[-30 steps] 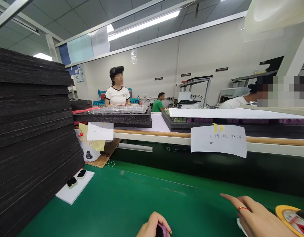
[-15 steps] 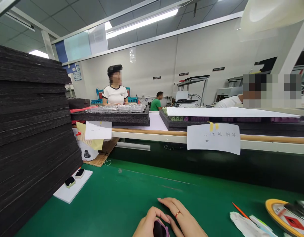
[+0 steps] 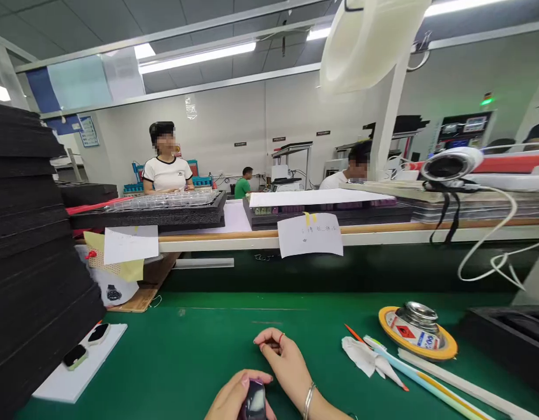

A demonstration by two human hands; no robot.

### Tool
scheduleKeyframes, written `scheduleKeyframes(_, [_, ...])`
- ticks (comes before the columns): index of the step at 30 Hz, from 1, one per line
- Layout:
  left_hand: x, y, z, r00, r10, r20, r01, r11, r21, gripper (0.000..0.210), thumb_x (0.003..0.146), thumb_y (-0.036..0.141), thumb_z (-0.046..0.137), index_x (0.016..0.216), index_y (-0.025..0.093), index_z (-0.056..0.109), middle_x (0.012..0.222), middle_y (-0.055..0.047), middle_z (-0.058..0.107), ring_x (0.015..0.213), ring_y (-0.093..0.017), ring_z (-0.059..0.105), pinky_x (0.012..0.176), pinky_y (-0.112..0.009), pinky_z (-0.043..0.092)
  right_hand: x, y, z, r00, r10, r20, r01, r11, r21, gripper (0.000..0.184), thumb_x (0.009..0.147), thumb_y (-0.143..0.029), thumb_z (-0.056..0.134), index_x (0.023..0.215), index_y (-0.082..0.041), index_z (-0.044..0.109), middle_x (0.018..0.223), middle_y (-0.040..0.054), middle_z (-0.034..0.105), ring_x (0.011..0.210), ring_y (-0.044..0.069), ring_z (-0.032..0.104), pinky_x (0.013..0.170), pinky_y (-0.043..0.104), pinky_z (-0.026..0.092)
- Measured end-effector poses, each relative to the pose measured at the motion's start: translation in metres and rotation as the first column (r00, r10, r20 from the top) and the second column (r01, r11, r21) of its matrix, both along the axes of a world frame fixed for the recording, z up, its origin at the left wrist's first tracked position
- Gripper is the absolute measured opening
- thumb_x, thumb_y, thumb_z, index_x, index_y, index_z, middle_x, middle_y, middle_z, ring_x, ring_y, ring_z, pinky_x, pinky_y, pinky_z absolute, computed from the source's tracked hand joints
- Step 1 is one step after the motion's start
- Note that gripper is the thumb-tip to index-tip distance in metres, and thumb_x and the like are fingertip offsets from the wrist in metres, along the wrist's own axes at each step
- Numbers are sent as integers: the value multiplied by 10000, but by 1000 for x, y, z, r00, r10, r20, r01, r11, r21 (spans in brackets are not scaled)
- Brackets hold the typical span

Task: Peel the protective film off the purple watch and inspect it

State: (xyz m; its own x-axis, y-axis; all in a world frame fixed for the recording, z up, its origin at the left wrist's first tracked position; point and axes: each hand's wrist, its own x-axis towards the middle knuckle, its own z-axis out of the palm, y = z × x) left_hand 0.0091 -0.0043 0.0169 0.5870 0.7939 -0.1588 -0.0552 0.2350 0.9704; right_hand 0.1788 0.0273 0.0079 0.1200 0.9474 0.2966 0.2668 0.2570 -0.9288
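- Landmark: yellow ring (image 3: 448,348) around the base of the metal can (image 3: 420,318).
- Task thing: 1 dark, glossy piece (image 3: 254,401) with a purple edge, well left of the ring and nearer the wearer.
- Step, my read: hand work on that 1 piece, left as holder, right as worker.
- Next move probably called for a steady left hold and the right fingertips brought onto the piece.
- Left hand (image 3: 228,396): clamped on the piece, thumb along 1 side, fingers round the other, glossy face towards the wearer. Also well left of the ring.
- Right hand (image 3: 283,359): left of the ring, beyond the piece, fingers curled, thumb and index tips close together, off the piece. Couldn't tell if they pinched anything.
- Tissue (image 3: 359,354): just left of the ring, between it and the right hand.
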Motion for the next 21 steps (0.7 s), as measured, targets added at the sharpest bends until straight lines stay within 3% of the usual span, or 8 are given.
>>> scheduleKeyframes(4, [0,0,0,997,71,33,-70,997,-43,854,684,864,650,1112,127,600,843,-65,690,509,-79,470,485,-221,274,-9,-11,7,997,43,-59,-43,999,-11,314,885,-446,496,902,-181,665,909,117,716,859,284,700,788,418,574])
scheduleKeyframes(6, [-1,3,-4,994,105,30,-103,993,-64,830,654,864,675,1043,139,570,785,-23,650,471,-66,464,458,-214,271,-10,-23,12,989,139,-47,-136,990,45,358,927,-471,483,1023,-194,687,1038,125,705,993,279,687,879,410,559])
scheduleKeyframes(8, [-1,5,-6,990,134,43,-130,988,-78,839,623,879,681,1016,150,542,735,8,605,459,-65,455,437,-209,258,-11,-34,14,947,318,33,-319,935,155,354,898,-437,580,1161,-226,687,1170,122,672,1102,272,653,959,394,528])
scheduleKeyframes(11, [-1,5,-2,986,153,66,-149,987,-51,809,670,854,678,1026,142,535,734,10,588,469,-49,401,432,-200,235,-12,-42,13,865,476,162,-502,837,219,591,776,-284,724,1355,-266,608,1271,122,633,1155,275,626,985,382,515])
scheduleKeyframes(13, [-1,3,4,986,151,75,-149,988,-35,805,678,841,688,1026,131,535,729,13,580,450,-32,349,423,-199,221,-12,-44,12,872,459,172,-485,857,172,686,734,-202,739,1398,-274,582,1283,118,635,1163,274,623,993,377,514])
scheduleKeyframes(17, [0,-2,13,986,153,59,-150,987,-51,879,605,850,728,1056,126,517,735,12,584,424,-25,363,404,-193,231,-11,-45,17,892,418,174,-438,894,95,657,706,-161,785,1338,-268,636,1265,113,654,1124,276,644,982,384,535])
scheduleKeyframes(21, [4,-6,20,979,173,108,-161,980,-114,926,597,887,691,1085,122,505,752,-17,616,431,-32,386,409,-181,269,-6,-47,28,898,374,231,-414,897,156,663,680,-140,821,1306,-281,653,1256,96,670,1135,277,646,995,391,539])
